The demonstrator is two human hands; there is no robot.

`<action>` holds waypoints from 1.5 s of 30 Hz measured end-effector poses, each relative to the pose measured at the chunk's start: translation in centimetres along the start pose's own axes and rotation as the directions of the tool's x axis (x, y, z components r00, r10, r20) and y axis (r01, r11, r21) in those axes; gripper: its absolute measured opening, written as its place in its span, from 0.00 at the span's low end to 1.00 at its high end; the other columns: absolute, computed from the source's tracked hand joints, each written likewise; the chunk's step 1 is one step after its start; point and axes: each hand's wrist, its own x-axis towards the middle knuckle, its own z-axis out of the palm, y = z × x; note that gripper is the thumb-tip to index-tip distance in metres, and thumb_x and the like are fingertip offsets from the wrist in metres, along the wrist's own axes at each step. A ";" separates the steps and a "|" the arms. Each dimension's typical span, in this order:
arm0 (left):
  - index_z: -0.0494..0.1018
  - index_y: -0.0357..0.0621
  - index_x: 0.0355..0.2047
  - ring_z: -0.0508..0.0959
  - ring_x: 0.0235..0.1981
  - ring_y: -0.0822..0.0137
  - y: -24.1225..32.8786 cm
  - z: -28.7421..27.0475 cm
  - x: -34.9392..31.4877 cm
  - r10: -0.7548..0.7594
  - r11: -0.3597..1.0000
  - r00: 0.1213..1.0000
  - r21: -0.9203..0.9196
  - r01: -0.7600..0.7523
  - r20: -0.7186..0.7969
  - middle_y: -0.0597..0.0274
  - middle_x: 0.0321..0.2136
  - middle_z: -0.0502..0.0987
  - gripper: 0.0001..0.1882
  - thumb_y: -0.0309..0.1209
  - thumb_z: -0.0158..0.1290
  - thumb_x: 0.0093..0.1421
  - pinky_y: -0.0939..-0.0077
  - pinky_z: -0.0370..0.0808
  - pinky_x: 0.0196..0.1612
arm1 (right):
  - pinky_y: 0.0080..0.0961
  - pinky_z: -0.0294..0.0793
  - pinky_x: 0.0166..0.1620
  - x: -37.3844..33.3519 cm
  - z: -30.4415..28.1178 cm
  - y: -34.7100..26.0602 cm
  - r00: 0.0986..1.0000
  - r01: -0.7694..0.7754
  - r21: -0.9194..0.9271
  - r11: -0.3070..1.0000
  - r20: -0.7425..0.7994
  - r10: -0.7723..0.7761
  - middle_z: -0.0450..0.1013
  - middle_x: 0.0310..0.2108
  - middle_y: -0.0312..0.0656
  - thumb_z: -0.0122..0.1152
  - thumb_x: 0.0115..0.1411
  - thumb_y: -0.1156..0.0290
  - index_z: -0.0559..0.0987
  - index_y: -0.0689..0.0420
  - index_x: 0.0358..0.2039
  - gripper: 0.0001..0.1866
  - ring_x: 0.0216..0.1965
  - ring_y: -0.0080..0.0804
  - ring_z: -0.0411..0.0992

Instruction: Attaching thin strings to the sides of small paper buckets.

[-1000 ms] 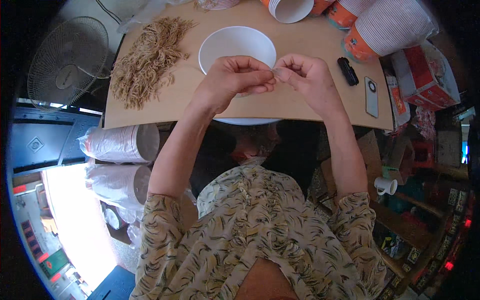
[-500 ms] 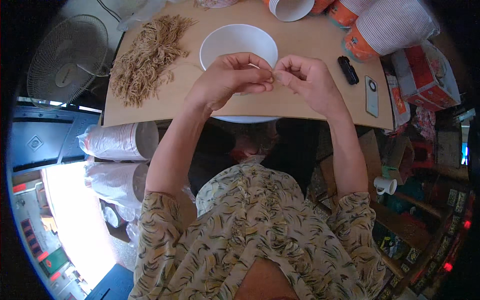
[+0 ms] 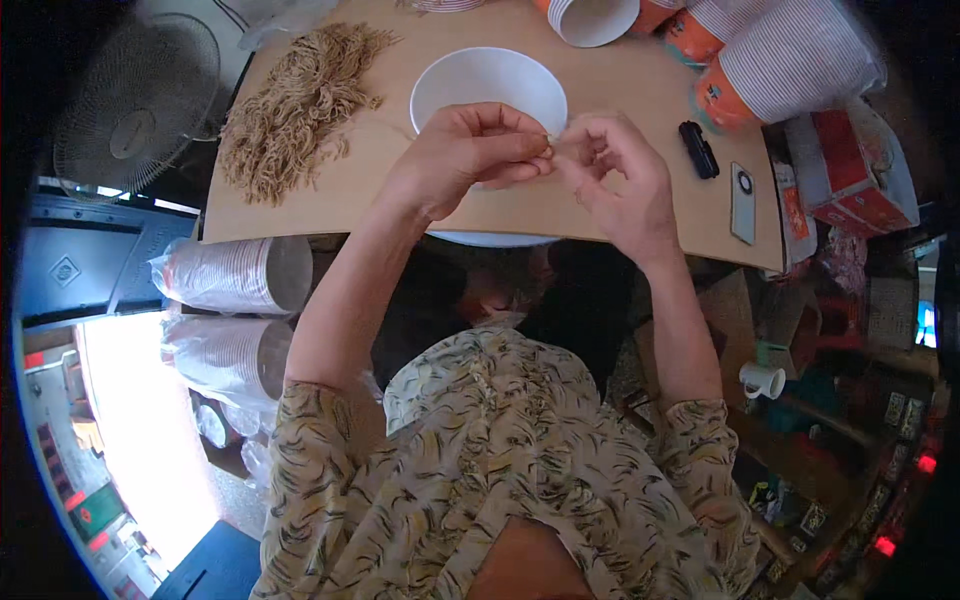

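Note:
Over the near rim of a white bowl (image 3: 455, 85), my two hands meet fingertip to fingertip. My left hand (image 3: 470, 155) is closed, thumb and index finger pressed together on something tiny and pale at the tips, too small to name. My right hand (image 3: 625, 180) is curled with its thumb and index finger up against the left fingertips; these are smeared, and anything between them is hidden. To the left of the bowl, a heap of tan twisted strands (image 3: 295, 115) lies on the wooden tabletop (image 3: 330, 215).
A black object (image 3: 698, 150) and a phone (image 3: 742, 203) lie at the table's right. Stacked paper cups (image 3: 795, 65) stand at the back right. Bagged cup stacks (image 3: 225, 275) sit lower left, near a fan (image 3: 135, 125). A white mug (image 3: 762, 380) is lower right.
My right hand has shifted slightly to the right and down, its fingers loosening a little from the left fingertips. My left hand stays nearly in place, still pinched. The whole view has turned slightly.

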 end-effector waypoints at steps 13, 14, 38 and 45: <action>0.79 0.34 0.43 0.82 0.33 0.72 -0.6 0.4 -0.1 0.090 0.990 0.996 0.108 -0.088 -0.014 0.59 0.34 0.83 0.11 0.29 0.60 0.64 0.82 0.79 0.39 | 0.18 0.71 0.29 -0.3 0.8 0.4 0.997 0.047 -0.033 0.998 -0.061 -0.049 0.73 0.29 0.36 0.67 0.56 0.79 0.79 0.62 0.34 0.06 0.25 0.20 0.71; 0.79 0.34 0.43 0.82 0.33 0.72 -0.6 0.5 -0.1 0.097 0.990 0.995 0.108 -0.095 -0.011 0.59 0.34 0.83 0.11 0.28 0.60 0.63 0.82 0.79 0.39 | 0.18 0.71 0.29 -0.3 0.8 0.5 0.997 0.040 0.003 0.999 -0.063 -0.040 0.73 0.28 0.34 0.67 0.57 0.79 0.79 0.62 0.34 0.05 0.25 0.19 0.70; 0.80 0.35 0.40 0.80 0.31 0.75 -0.9 1.5 -0.5 0.192 0.958 0.981 0.225 -0.179 -0.040 0.61 0.32 0.83 0.10 0.29 0.61 0.62 0.83 0.75 0.34 | 0.15 0.55 0.21 -0.2 -0.7 1.6 0.885 -0.452 0.519 0.726 0.158 0.438 0.71 0.22 0.29 0.67 0.62 0.68 0.83 0.63 0.37 0.11 0.19 0.12 0.59; 0.80 0.36 0.39 0.80 0.33 0.75 -1.0 0.9 -0.4 0.155 0.978 0.988 0.141 -0.152 -0.007 0.61 0.32 0.83 0.09 0.30 0.59 0.64 0.84 0.75 0.37 | 0.13 0.59 0.22 -0.3 -1.0 0.6 0.909 -0.412 0.498 0.763 0.161 0.386 0.75 0.27 0.33 0.64 0.64 0.67 0.83 0.63 0.40 0.12 0.19 0.12 0.61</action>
